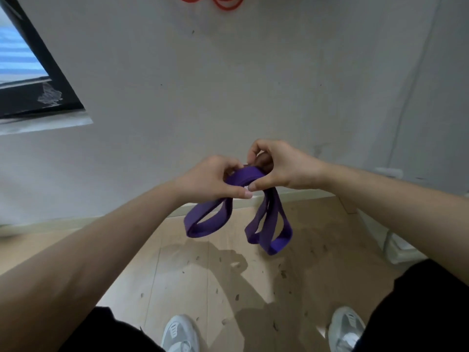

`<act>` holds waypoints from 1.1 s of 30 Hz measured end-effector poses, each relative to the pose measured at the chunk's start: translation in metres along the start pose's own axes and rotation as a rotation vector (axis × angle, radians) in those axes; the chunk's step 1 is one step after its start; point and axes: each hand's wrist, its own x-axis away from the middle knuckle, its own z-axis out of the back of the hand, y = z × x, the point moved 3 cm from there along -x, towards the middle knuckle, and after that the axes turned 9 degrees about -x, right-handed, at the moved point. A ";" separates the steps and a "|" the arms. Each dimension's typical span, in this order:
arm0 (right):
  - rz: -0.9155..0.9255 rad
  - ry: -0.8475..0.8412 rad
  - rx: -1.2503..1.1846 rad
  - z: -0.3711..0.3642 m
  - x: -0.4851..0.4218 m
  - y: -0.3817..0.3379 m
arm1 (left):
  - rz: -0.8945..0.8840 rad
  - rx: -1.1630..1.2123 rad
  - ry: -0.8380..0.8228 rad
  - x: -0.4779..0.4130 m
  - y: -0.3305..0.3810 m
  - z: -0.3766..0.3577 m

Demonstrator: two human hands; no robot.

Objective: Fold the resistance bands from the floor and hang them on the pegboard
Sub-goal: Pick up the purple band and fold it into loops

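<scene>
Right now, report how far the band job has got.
Done: red bands hang on the wall above. In hand: left hand and right hand grip the purple band, folded into loops. Left: hanging it; the floor in view shows no more bands.

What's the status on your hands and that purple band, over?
Left hand and right hand both pinch the purple band at its folded middle. Loops hang free. Red bands on wall above. Nothing seen in the way.
</scene>
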 end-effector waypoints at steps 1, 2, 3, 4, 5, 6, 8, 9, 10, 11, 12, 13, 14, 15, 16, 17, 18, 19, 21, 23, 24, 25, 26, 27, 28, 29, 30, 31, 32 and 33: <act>-0.012 -0.016 -0.010 0.000 0.000 0.002 | 0.009 0.000 -0.004 0.000 0.001 0.003; -0.025 -0.036 -0.007 0.001 0.000 0.004 | 0.015 0.000 -0.004 0.000 0.002 0.007; -0.037 -0.060 0.011 0.000 0.000 0.008 | 0.021 0.001 0.001 0.001 0.002 0.009; -0.046 -0.087 0.033 -0.002 0.000 0.012 | 0.029 0.009 0.011 0.001 0.003 0.011; -0.056 -0.114 0.057 -0.005 0.000 0.016 | 0.039 0.025 0.020 0.002 0.003 0.012; -0.064 -0.140 0.083 -0.007 0.000 0.019 | 0.051 0.045 0.026 0.002 0.003 0.013; -0.080 -0.181 0.136 -0.009 0.000 0.022 | 0.080 0.070 0.031 0.002 0.001 0.013; -0.086 -0.193 0.157 -0.009 -0.001 0.022 | 0.091 0.069 0.034 0.002 0.000 0.014; -0.091 -0.197 0.178 -0.007 -0.002 0.021 | 0.098 0.061 0.038 0.003 0.000 0.016; -0.093 -0.197 0.206 -0.004 -0.002 0.019 | 0.103 0.051 0.044 0.003 0.000 0.017; -0.092 -0.193 0.242 -0.001 -0.003 0.017 | 0.105 0.037 0.047 0.004 0.000 0.018; -0.091 -0.188 0.279 0.002 -0.004 0.014 | 0.104 0.026 0.045 0.004 0.000 0.019; -0.087 -0.183 0.305 0.005 -0.004 0.012 | 0.103 0.023 0.040 0.005 0.000 0.020; -0.083 -0.179 0.317 0.006 -0.004 0.010 | 0.102 0.029 0.038 0.006 0.001 0.020; -0.080 -0.173 0.313 0.007 -0.004 0.009 | 0.102 0.040 0.040 0.006 0.001 0.021; -0.081 -0.167 0.294 0.008 -0.004 0.009 | 0.105 0.054 0.047 0.007 0.001 0.023; -0.085 -0.164 0.266 0.006 -0.004 0.010 | 0.110 0.075 0.056 0.007 0.001 0.024; -0.086 -0.163 0.235 0.004 -0.003 0.011 | 0.112 0.103 0.066 0.007 0.001 0.025; -0.085 -0.164 0.173 -0.004 -0.003 0.014 | 0.111 0.183 0.080 0.008 0.003 0.024; -0.093 -0.169 0.101 -0.013 -0.002 0.018 | 0.113 0.245 0.098 0.009 0.003 0.023; -0.105 -0.158 0.057 -0.017 -0.001 0.021 | 0.111 0.267 0.114 0.010 0.004 0.023; -0.119 -0.136 0.015 -0.021 -0.002 0.024 | 0.111 0.290 0.138 0.010 0.004 0.023; -0.130 -0.114 -0.023 -0.024 -0.003 0.027 | 0.113 0.318 0.168 0.011 0.005 0.024; -0.138 -0.098 -0.064 -0.027 -0.004 0.030 | 0.113 0.344 0.201 0.011 0.005 0.026; -0.141 -0.089 -0.111 -0.030 -0.005 0.033 | 0.107 0.366 0.234 0.011 0.006 0.029; -0.143 -0.086 -0.162 -0.033 -0.006 0.034 | 0.099 0.384 0.265 0.012 0.006 0.032; -0.144 -0.083 -0.207 -0.033 -0.007 0.034 | 0.093 0.402 0.293 0.013 0.006 0.035; -0.142 -0.080 -0.241 -0.033 -0.008 0.032 | 0.087 0.419 0.320 0.015 0.005 0.038; -0.134 -0.075 -0.258 -0.032 -0.009 0.030 | 0.081 0.436 0.343 0.017 0.003 0.041; -0.125 -0.072 -0.261 -0.029 -0.009 0.028 | 0.076 0.452 0.362 0.018 0.001 0.045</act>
